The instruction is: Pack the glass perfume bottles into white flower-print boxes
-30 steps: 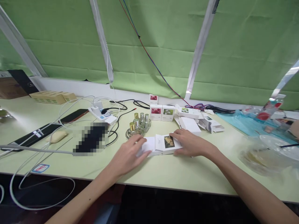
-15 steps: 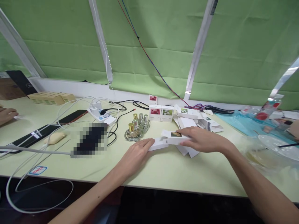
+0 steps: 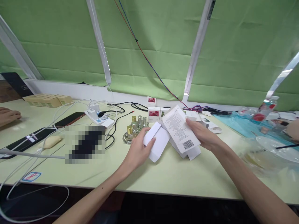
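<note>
My left hand (image 3: 139, 147) is closed on a plain white folded card insert (image 3: 159, 141), thumb in front. In my right hand (image 3: 201, 133) is a flat white carton (image 3: 181, 129), its printed side with small text and a barcode facing me. The insert and the carton are tilted close together above the table; whether they touch I cannot tell. Behind my left hand stand several glass perfume bottles (image 3: 134, 132) with gold and silver caps. Beyond the carton, small boxes with a red flower picture (image 3: 154, 114) stand upright. More loose white cartons (image 3: 193, 152) lie underneath and behind.
White cables and a power strip (image 3: 99, 118) spread over the left side, near a blurred dark object (image 3: 85, 143). Yellowish boxes (image 3: 48, 100) sit at the back left, with another person's hand (image 3: 9, 115) below. On the right are a blue plastic sheet (image 3: 230, 123), a bottle (image 3: 266, 109) and a clear lidded container (image 3: 277, 147).
The white insert and the carton, end to end before, are now apart and raised. The carton has turned from its picture end to its barcode side. The view has shifted slightly.
</note>
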A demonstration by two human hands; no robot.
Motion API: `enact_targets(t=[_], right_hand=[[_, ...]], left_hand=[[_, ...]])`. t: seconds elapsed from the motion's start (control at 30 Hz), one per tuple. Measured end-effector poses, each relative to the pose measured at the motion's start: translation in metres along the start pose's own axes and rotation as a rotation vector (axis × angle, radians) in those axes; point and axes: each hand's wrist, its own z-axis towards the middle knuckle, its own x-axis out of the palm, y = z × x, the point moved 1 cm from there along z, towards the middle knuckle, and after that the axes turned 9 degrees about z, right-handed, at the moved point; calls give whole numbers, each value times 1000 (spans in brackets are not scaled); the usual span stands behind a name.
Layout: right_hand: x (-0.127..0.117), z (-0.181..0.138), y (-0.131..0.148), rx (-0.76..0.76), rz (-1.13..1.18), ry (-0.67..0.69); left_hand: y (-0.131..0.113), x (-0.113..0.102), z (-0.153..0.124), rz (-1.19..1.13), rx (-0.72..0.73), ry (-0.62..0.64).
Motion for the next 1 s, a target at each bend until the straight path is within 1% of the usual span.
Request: enact_targets(t=[0.07, 0.13, 0.23, 0.3, 0.37, 0.47, 0.57, 0.7, 0.8, 0.9, 0.93, 1.0], right_hand=[[4, 3, -7, 47, 80, 2], [6, 6, -11, 60, 104, -16], [6, 6, -12, 24, 127, -18], [6, 6, -11, -6, 164, -21], [7, 6, -11, -27, 227, -50], [10, 9, -15, -49, 349, -97], [13, 16, -22, -37, 457, -110], [16, 23, -33, -22, 544, -33], [20, 23, -36, -3, 566, 14], [24, 21, -36, 13, 550, 1], [25, 20, -36, 15, 538, -10], [27, 19, -37, 18, 500, -26]], left_hand=[[-3, 4, 11, -17, -28, 7], [-5, 9, 22, -47, -6, -4], [-5, 18, 39, -129, 21, -27], [-5, 28, 50, -225, -13, -33], [-4, 38, 60, -324, -36, -21], [-3, 52, 68, -406, -28, -8], [1, 60, 68, -469, -19, 5], [0, 59, 63, -593, -24, 39], [-8, 57, 58, -718, 18, 128], [-16, 56, 54, -802, 22, 259], [-17, 57, 53, -814, 19, 289], [-19, 58, 50, -825, 18, 307]])
